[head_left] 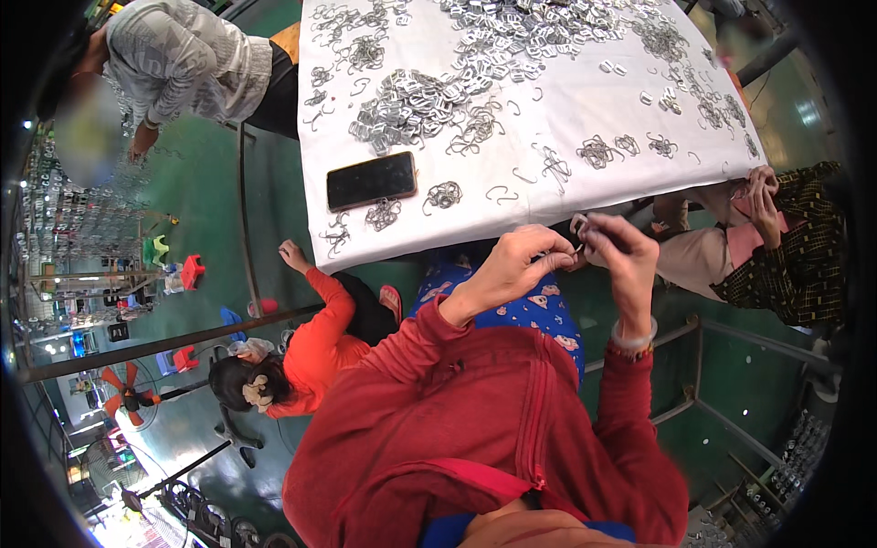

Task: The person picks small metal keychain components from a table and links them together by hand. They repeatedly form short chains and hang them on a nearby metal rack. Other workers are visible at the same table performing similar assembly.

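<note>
My left hand [516, 265] is closed in a pinch just off the near edge of the white-covered table [438, 233]. What sits between its fingertips is too small to make out. Close against it, my right hand [623, 260] grips a small metal buckle [578, 223] between thumb and fingers. On the cloth in front lie small bunches of bent wire hooks [444, 194], with more hooks [596, 152] farther right. Beyond them spreads a heap of flat silvery metal buckles [406, 105], reaching into a larger pile [539, 36] at the back.
A black phone [371, 181] lies near the table's left corner. One person in orange [315, 342] is close on my left; another in grey [187, 64] bends at the far left. A co-worker's hands [763, 205] are at the right edge. Metal rails [699, 365] stand at lower right.
</note>
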### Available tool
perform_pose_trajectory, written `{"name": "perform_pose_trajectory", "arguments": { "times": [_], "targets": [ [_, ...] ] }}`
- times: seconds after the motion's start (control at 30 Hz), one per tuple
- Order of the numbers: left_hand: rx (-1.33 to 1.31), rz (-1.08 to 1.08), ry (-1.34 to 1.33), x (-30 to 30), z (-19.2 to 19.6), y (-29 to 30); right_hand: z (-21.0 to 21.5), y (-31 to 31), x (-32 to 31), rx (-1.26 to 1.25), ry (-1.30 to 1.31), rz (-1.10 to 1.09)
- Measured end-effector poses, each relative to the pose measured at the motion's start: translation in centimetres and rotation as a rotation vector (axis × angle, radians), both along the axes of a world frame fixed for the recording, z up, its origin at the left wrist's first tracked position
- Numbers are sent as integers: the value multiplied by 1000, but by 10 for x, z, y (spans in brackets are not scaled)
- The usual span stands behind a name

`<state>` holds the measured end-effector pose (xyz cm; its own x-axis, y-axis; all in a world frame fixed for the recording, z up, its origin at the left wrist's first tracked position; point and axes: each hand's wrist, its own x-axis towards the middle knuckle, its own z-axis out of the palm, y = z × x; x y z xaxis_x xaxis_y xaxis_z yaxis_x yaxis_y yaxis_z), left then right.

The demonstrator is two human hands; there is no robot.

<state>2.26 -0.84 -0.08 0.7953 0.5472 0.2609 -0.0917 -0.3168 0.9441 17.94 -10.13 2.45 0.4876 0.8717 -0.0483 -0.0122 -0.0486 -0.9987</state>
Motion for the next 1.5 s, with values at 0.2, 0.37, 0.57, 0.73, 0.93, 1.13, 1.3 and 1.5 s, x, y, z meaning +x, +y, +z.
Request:
{"name": "perform_pose_trajectory", "arguments": {
  "times": [0.2,0.37,0.57,0.73,0.93,1.13,1.3,1.5],
  "targets": [
    [92,46,-6,5,13,-3,13,-14,-20,228,-124,-27],
    [125,72,58,3,10,-7,5,-14,-22,316,-7,-58],
    [46,338,76,-5,-10,65,-6,-14,-12,259,65,-78],
    [700,356,433,17,-30,204,-9,-11,-6,203,76,-83],
    [754,313,1014,38,-50,228,-5,-12,3,209,77,-102],
    [740,412,874,31,-61,213,-5,-15,4,216,70,-108],
    [726,562,584,17,-48,208,-4,-21,-2,246,76,-101],
    [81,351,315,16,5,139,-9,-24,-11,270,79,-114]
  ]
}}
